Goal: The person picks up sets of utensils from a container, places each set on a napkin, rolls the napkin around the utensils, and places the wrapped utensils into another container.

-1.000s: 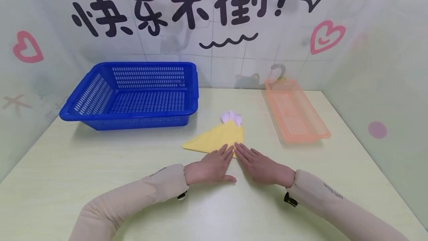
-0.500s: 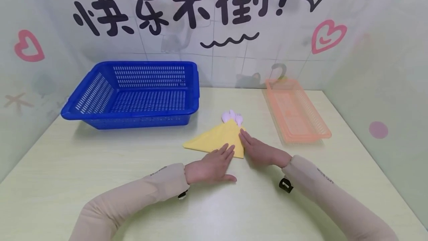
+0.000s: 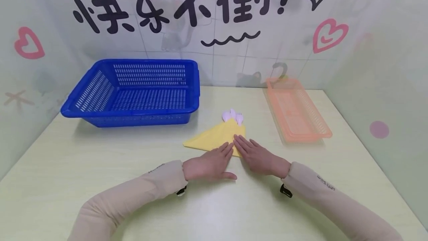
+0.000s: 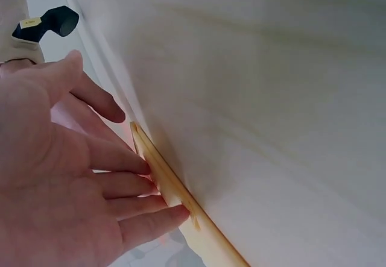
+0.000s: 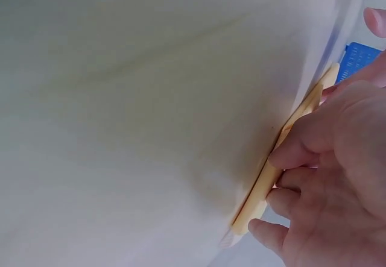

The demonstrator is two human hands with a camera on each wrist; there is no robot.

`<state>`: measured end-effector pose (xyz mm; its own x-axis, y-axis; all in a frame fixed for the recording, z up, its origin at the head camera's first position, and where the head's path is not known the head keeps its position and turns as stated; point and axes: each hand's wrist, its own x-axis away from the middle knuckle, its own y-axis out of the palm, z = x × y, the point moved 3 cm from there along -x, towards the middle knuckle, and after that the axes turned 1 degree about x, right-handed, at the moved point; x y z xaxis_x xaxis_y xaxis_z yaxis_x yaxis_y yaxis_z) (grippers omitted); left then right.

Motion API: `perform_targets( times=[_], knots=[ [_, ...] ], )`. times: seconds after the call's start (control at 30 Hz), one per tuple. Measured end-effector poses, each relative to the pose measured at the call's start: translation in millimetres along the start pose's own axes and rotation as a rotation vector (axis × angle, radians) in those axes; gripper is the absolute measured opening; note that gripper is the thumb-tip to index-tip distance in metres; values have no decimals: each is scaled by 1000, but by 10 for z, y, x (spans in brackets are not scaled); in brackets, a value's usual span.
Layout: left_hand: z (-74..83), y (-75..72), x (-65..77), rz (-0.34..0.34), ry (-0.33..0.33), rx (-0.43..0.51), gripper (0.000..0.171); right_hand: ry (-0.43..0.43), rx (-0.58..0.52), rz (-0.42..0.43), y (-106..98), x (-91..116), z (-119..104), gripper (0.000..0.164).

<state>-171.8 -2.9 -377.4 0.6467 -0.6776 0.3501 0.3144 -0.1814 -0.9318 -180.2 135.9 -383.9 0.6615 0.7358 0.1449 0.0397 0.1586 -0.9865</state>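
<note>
A yellow cloth napkin [image 3: 214, 137], folded into a flat pointed shape, lies mid-table in the head view. Out of its top poke a pale purple spoon [image 3: 226, 116], a fork [image 3: 239, 118] and a third purple piece between them. My left hand [image 3: 212, 164] rests its straight fingertips on the napkin's lower edge, thumb spread away. Beside it, my right hand [image 3: 259, 157] lays straight fingers over the napkin's right part. Both wrist views show fingertips right at the thick folded edge of the napkin [image 4: 172, 185]. The utensils' lower ends are hidden inside the cloth.
A large blue plastic basket [image 3: 150, 112] stands at the back left of the table. To the back right is a shallow orange basket [image 3: 305, 137]. Behind the table hangs a printed white curtain [image 3: 227, 55].
My right hand went from the napkin's lower edge up to its right side, then came back left onto the cloth near the left fingertips. The left hand stays in place.
</note>
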Motion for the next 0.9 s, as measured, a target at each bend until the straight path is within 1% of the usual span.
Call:
perform_targets(
  times=[0.13,0.27,0.4,0.5,0.57,0.63,0.8,0.9],
  knots=[
    [-20,-9,-11,-7,-3,11,82,-7,23,19,-2,5,-33,57],
    [-28,-29,-12,-8,-7,24,83,-23,48,10,-5,20,-86,55],
    [-56,-42,5,-12,-54,31,82,-15,66,17,-41,26,-98,54],
    [-81,-35,21,-30,-85,41,84,-14,49,33,-64,24,-88,57],
    [-98,-32,26,-44,-90,58,86,-24,41,40,-72,13,-83,59],
    [-113,-33,29,-57,-82,65,86,-39,34,44,-84,-3,-83,59],
    [-154,-23,60,-75,-80,90,85,-80,63,51,-117,-32,-79,52],
    [-174,-7,82,-74,-98,102,84,-102,93,85,-122,-53,-67,50]
  ],
)
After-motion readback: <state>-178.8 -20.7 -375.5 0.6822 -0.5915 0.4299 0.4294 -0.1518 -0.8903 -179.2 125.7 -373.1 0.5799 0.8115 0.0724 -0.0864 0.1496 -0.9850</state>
